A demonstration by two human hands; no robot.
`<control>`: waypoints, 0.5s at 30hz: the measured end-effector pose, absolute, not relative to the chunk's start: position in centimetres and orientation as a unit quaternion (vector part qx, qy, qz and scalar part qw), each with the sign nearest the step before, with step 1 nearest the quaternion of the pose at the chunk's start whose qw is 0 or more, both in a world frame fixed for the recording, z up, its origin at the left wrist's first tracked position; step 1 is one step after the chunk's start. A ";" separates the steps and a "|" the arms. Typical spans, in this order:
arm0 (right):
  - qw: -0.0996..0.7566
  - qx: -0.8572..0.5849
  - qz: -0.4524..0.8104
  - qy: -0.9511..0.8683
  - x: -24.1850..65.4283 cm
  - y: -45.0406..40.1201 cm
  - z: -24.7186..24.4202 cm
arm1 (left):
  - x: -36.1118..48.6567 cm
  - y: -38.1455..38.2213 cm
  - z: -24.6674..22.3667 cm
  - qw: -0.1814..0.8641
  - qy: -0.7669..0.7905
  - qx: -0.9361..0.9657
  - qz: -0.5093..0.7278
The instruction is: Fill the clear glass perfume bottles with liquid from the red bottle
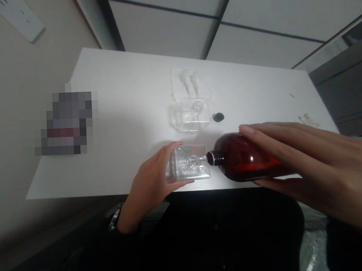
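Note:
My right hand (pixel 308 162) is wrapped around a brown-red transparent bottle (pixel 242 158), tipped on its side with its uncapped neck pointing left. A thin clear stream (pixel 203 159) runs from that neck to the round mouth of a clear square-shouldered bottle (pixel 185 171). My left hand (pixel 154 174) grips this clear bottle at its sides, near the table's front edge. Just behind stands a second clear bottle (pixel 195 121), its mouth uncovered. A small black cap (pixel 218 117) lies to the right of it.
Two whitish pieces that look like pump heads (pixel 190 81) rest on a tissue at the back of the white table (pixel 119 86). On the left is a pixelated dark object (pixel 68 120). A crumpled white scrap (pixel 308 120) lies at the right. White cabinet panels (pixel 164 24) stand behind.

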State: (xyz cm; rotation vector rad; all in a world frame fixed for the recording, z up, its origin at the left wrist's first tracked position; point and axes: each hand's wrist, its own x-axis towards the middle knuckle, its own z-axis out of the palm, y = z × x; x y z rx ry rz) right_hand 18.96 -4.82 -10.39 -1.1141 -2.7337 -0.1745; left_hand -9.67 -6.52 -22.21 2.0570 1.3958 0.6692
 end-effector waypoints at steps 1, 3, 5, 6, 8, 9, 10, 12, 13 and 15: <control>0.091 -0.380 -0.057 -0.919 19.0 -4.8 -10.4 | -9.7 -6.5 -22.2 0.280 0.520 0.767 0.251; 0.090 -0.383 -0.055 -0.918 19.0 -4.8 -10.4 | -9.7 -6.5 -22.2 0.276 0.517 0.768 0.256; 0.086 -0.380 -0.056 -0.919 19.0 -4.8 -10.4 | -9.7 -6.6 -22.2 0.270 0.514 0.772 0.259; 0.086 -0.374 -0.061 -0.921 19.1 -4.8 -10.4 | -9.7 -6.6 -22.3 0.267 0.513 0.774 0.259; 0.087 -0.365 -0.069 -0.924 19.1 -4.8 -10.3 | -9.7 -6.6 -22.3 0.263 0.512 0.777 0.257; 0.086 -0.364 -0.072 -0.925 19.1 -4.8 -10.3 | -9.7 -6.5 -22.4 0.262 0.512 0.777 0.256; 0.087 -0.365 -0.074 -0.924 19.1 -4.8 -10.3 | -9.7 -6.5 -22.4 0.261 0.512 0.777 0.256; 0.086 -0.368 -0.071 -0.923 19.0 -4.8 -10.3 | -9.6 -6.5 -22.4 0.262 0.511 0.778 0.257; 0.085 -0.369 -0.069 -0.923 19.0 -4.8 -10.2 | -9.6 -6.5 -22.3 0.262 0.510 0.778 0.258; 0.085 -0.367 -0.069 -0.924 19.0 -4.8 -10.1 | -9.6 -6.6 -22.3 0.259 0.508 0.779 0.261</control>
